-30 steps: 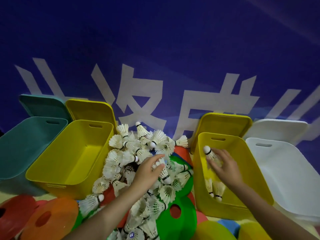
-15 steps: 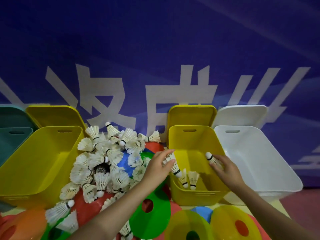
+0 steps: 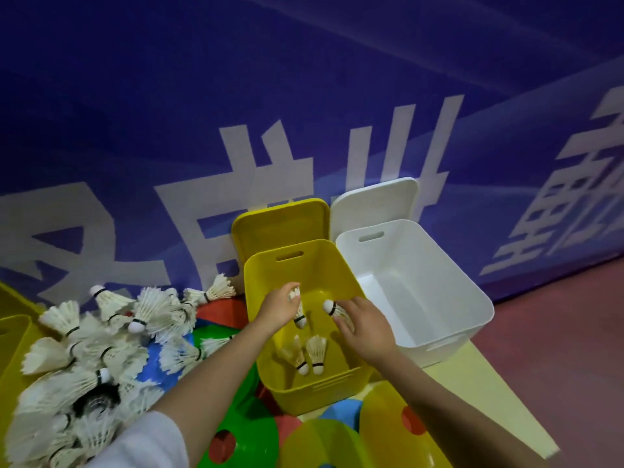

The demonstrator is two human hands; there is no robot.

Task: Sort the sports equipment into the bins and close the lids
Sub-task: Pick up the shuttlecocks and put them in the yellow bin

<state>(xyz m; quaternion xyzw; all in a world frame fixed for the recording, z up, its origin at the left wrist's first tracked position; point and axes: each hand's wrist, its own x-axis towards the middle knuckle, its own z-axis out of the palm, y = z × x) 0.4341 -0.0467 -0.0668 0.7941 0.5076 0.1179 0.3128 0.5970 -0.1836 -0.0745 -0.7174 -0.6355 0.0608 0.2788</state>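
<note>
Against a blue banner wall, over the yellow bin (image 3: 300, 265): left hand (image 3: 278, 307) pinching a shuttlecock (image 3: 299, 314), right hand (image 3: 363, 327) gripping another shuttlecock (image 3: 331, 307); best released low, beside two shuttlecocks (image 3: 309, 356) already inside.

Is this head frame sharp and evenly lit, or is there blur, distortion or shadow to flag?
Head view: dim bluish light; wide-angle bending tilts the wall banner; shuttlecock pile soft at the left edge; yellow bin interior is brightest; both hands fairly sharp.
</note>
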